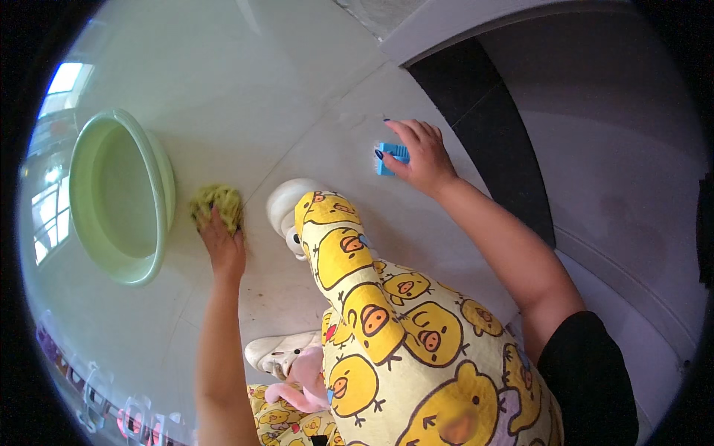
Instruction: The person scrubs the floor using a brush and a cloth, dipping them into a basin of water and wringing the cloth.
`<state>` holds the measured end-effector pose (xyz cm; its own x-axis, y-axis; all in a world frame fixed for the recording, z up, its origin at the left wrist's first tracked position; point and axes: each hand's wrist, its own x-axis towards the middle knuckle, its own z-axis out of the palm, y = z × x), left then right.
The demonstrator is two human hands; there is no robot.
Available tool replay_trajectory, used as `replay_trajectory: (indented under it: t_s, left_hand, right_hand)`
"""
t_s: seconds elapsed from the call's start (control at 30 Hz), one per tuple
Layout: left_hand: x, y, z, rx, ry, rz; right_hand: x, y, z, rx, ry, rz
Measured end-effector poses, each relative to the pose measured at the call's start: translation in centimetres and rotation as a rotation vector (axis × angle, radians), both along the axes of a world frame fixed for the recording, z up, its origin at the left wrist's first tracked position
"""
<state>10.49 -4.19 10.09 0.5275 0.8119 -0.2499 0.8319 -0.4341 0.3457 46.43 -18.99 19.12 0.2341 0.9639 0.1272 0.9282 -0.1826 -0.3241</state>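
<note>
My left hand (223, 242) grips a bunched yellow-green cloth (217, 205) against the tiled floor, just right of a pale green plastic basin (162, 184). The basin appears to hold water. Over the floor farther right is my right hand (421, 153), at a blue scrubbing brush (385, 161) with pale bristles. Its thumb lies over the brush and the forefinger is stretched out beyond it; the palm side is hidden, so how firmly it holds the brush does not show.
White clog-type shoes (287, 206) and patterned yellow clothing are close below my hands. A black floor strip (485, 128) curves along the right, by a light door frame (446, 28). Small dark specks lie on the tiles (268, 295) near the shoes.
</note>
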Motion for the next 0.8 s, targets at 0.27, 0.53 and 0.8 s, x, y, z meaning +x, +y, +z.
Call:
replay_trajectory:
  t_s: [0.27,0.53,0.8]
  left_hand:
    - [7.7,3.8,2.1,0.126,0.045,-0.228]
    - [8.8,3.5,8.5,-0.011,-0.118,-0.239]
    - [3.9,0.9,12.8,0.003,0.106,-0.01]
  right_hand:
    - [-1.3,5.1,0.2,0.133,0.008,0.106]
    - [-6.9,11.8,1.0,0.055,0.032,0.372]
    - [-9.3,15.4,5.3,-0.405,-0.069,0.397]
